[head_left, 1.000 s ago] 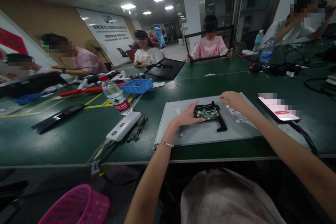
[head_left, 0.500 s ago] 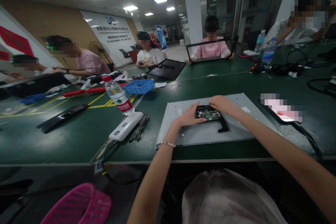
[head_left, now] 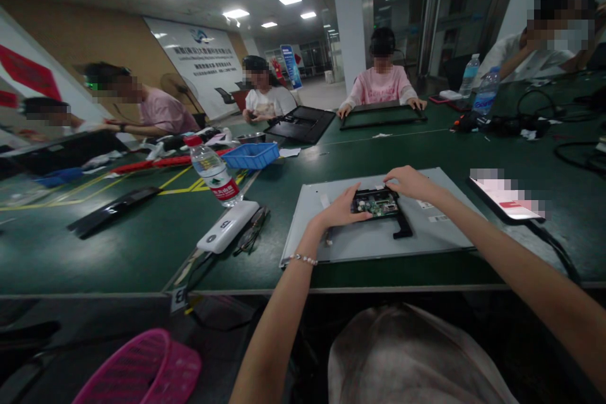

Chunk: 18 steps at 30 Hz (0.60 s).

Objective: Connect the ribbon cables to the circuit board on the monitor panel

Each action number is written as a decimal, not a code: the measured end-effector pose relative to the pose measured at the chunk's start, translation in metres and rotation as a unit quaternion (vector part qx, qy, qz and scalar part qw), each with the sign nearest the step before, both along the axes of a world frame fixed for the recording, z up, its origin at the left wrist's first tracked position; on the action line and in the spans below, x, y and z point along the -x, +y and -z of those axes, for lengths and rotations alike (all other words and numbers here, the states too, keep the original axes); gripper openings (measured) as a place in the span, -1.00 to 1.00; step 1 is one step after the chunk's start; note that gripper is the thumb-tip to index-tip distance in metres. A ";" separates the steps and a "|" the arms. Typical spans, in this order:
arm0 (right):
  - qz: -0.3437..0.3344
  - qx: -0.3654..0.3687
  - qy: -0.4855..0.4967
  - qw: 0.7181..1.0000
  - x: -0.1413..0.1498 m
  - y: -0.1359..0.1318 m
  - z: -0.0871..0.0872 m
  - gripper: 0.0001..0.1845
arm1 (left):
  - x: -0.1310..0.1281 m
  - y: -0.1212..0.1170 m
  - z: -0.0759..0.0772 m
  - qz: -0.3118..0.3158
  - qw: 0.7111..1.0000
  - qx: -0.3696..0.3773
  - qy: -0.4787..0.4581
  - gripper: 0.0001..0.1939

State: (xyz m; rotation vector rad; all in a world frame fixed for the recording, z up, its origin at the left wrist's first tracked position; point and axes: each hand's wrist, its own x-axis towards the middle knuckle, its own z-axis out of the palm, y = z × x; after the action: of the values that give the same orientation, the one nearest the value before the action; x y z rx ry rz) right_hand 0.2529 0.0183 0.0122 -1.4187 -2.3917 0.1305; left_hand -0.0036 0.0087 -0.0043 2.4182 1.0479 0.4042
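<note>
A green circuit board (head_left: 377,204) sits in a black plastic frame (head_left: 401,225), which lies on a flat grey metal panel (head_left: 307,237). My left hand (head_left: 337,207) grips the frame's left side, thumb at the near edge and fingers at the far edge. Bent fingers of my right hand (head_left: 409,180) press together at the frame's far right corner; their tips are partly hidden. Pale labels (head_left: 438,219) show on the panel under my right forearm.
Left of the panel are a white power bank (head_left: 227,227), glasses (head_left: 253,230), a water bottle (head_left: 215,173) and a blue tray (head_left: 252,156). A phone (head_left: 504,199) with a cable lies to the right. Across the table (head_left: 265,202), a person holds a black bezel (head_left: 383,117).
My right hand has shifted slightly right along the frame's far edge. My left hand stays put. The person opposite has lowered the black bezel to the table.
</note>
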 end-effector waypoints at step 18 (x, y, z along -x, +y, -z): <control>0.127 0.136 0.069 0.980 -0.074 -0.016 0.040 -0.79 | 0.001 -0.003 -0.003 0.011 1.000 -0.011 -0.005 -0.01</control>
State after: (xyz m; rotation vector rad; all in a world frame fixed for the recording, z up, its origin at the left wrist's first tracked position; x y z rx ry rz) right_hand 0.3268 0.0026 -0.0273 -1.7612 -2.1191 0.4885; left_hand -0.0048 0.0060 -0.0016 2.4428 1.0165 0.4219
